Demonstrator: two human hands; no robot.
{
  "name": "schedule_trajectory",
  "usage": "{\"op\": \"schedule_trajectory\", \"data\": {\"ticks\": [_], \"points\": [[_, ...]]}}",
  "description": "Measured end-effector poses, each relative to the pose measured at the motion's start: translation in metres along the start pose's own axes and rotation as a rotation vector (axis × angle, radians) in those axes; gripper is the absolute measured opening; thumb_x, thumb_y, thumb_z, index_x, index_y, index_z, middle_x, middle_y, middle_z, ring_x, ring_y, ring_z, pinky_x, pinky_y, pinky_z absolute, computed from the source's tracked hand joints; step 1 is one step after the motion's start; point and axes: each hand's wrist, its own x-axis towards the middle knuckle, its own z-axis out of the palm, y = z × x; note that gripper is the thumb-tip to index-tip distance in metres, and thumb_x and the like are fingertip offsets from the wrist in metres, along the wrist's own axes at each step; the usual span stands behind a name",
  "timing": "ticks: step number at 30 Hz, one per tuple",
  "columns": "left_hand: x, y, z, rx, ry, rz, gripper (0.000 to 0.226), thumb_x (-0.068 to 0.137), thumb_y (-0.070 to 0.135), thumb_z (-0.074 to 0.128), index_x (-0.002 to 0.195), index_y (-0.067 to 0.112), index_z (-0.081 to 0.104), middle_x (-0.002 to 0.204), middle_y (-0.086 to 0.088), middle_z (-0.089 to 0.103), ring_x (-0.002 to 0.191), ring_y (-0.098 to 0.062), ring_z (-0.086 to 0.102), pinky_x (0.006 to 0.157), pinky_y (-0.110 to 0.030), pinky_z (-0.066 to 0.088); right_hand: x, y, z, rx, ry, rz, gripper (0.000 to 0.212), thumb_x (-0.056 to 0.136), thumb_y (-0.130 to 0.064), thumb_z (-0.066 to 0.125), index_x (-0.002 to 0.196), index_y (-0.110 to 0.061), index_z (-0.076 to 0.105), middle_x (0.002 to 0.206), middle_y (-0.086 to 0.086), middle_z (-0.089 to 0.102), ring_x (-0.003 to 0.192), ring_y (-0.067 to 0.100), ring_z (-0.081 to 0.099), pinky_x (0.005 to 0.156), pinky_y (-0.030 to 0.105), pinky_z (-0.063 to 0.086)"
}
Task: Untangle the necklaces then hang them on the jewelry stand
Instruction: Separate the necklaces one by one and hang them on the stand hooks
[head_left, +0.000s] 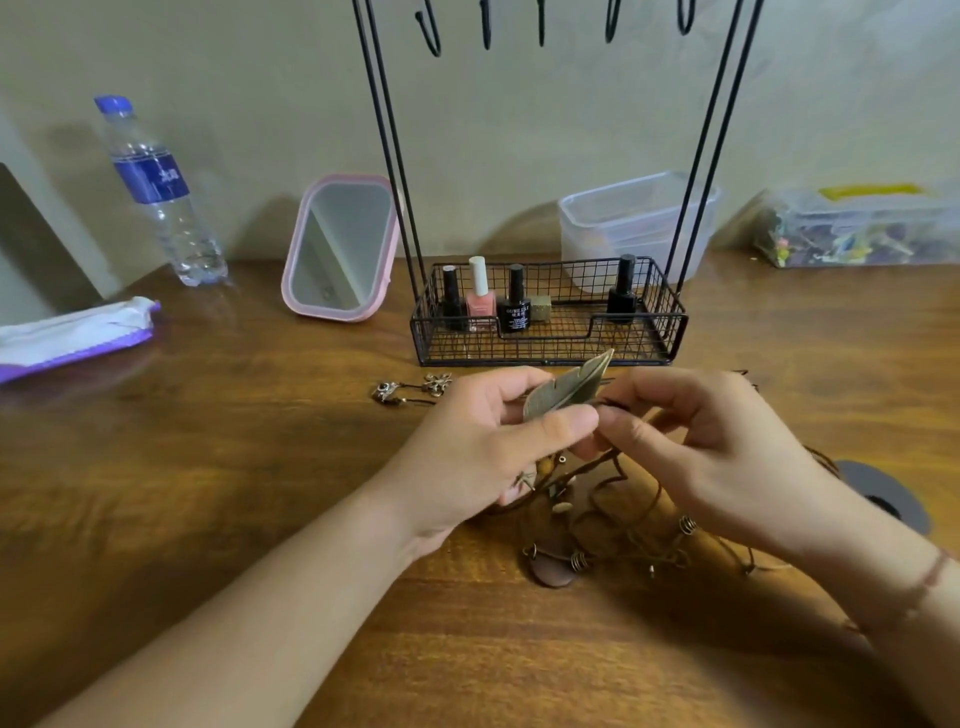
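Note:
A bronze feather pendant is pinched between the thumb and fingers of my left hand, just above the wooden table. My right hand pinches the dark cord at the pendant's lower end. Below both hands lies a tangle of brown cord necklaces with coiled metal beads and a round brown pendant. Small metal charms on a thin cord lie left of my hands. The black wire jewelry stand rises behind, its hooks bare at the top edge.
The stand's basket holds several nail polish bottles. A pink-framed mirror and a water bottle stand at the back left, a tissue pack at far left. Clear plastic boxes sit behind the stand, a dark round hole at the right.

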Motion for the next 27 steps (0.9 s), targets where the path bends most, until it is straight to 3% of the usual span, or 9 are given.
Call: {"op": "schedule_trajectory", "data": {"ticks": [4, 9, 14, 16, 21, 25, 27], "points": [[0.002, 0.001, -0.007, -0.003, 0.028, 0.036, 0.009, 0.093, 0.009, 0.062, 0.1, 0.004, 0.065, 0.069, -0.001, 0.058, 0.048, -0.007, 0.038, 0.038, -0.015, 0.03, -0.001, 0.002, 0.003, -0.048, -0.023, 0.0, 0.015, 0.095, -0.033, 0.058, 0.083, -0.031, 0.068, 0.077, -0.006, 0.069, 0.074, 0.014, 0.064, 0.061, 0.029, 0.05], [0.003, 0.02, -0.047, -0.314, 0.097, 0.088, 0.01, 0.084, 0.014, 0.061, 0.092, 0.009, 0.064, 0.061, 0.004, 0.049, 0.041, -0.002, 0.034, 0.037, -0.015, 0.021, -0.002, 0.002, 0.002, -0.085, -0.087, 0.032, 0.016, 0.092, -0.036, 0.056, 0.078, -0.033, 0.062, 0.075, -0.013, 0.065, 0.076, 0.005, 0.061, 0.062, 0.013, 0.042], [0.002, 0.03, -0.083, -0.353, 0.337, 0.11, 0.008, 0.086, 0.018, 0.058, 0.092, 0.014, 0.059, 0.06, 0.007, 0.047, 0.038, -0.003, 0.03, 0.039, -0.017, 0.018, -0.003, -0.003, 0.002, -0.103, -0.18, -0.007, 0.021, 0.097, -0.035, 0.05, 0.079, -0.032, 0.059, 0.073, -0.01, 0.064, 0.071, 0.01, 0.061, 0.059, 0.019, 0.045], [0.004, 0.028, -0.09, -0.366, 0.398, 0.075, 0.003, 0.089, 0.018, 0.058, 0.089, 0.015, 0.059, 0.059, 0.008, 0.047, 0.037, -0.003, 0.029, 0.038, -0.017, 0.017, -0.003, -0.004, 0.002, -0.11, -0.179, -0.014, 0.022, 0.097, -0.036, 0.049, 0.079, -0.031, 0.06, 0.072, -0.012, 0.062, 0.071, 0.009, 0.06, 0.058, 0.016, 0.042], [0.008, 0.021, -0.1, -0.357, 0.48, 0.024, 0.01, 0.096, 0.018, 0.055, 0.088, 0.018, 0.061, 0.059, 0.009, 0.047, 0.035, -0.002, 0.029, 0.035, -0.015, 0.018, -0.003, -0.003, 0.001, -0.125, -0.223, -0.006, 0.012, 0.095, -0.032, 0.057, 0.084, -0.034, 0.062, 0.075, -0.017, 0.064, 0.075, 0.0, 0.06, 0.06, 0.01, 0.041], [0.009, 0.02, -0.107, -0.434, 0.574, 0.037, 0.014, 0.098, 0.019, 0.053, 0.085, 0.019, 0.057, 0.059, 0.009, 0.047, 0.035, -0.003, 0.029, 0.036, -0.016, 0.017, -0.003, -0.003, -0.001, -0.082, -0.264, -0.011, 0.002, 0.091, -0.027, 0.065, 0.09, -0.028, 0.067, 0.08, -0.011, 0.068, 0.078, 0.004, 0.061, 0.064, 0.011, 0.044], [0.01, 0.018, -0.109, -0.448, 0.622, 0.038, 0.015, 0.098, 0.019, 0.053, 0.084, 0.019, 0.057, 0.059, 0.009, 0.048, 0.035, -0.003, 0.029, 0.036, -0.016, 0.017, -0.003, -0.002, -0.002, -0.054, -0.256, 0.002, 0.007, 0.088, -0.027, 0.069, 0.095, -0.031, 0.069, 0.085, -0.015, 0.069, 0.084, 0.004, 0.064, 0.068, 0.012, 0.047]]}}
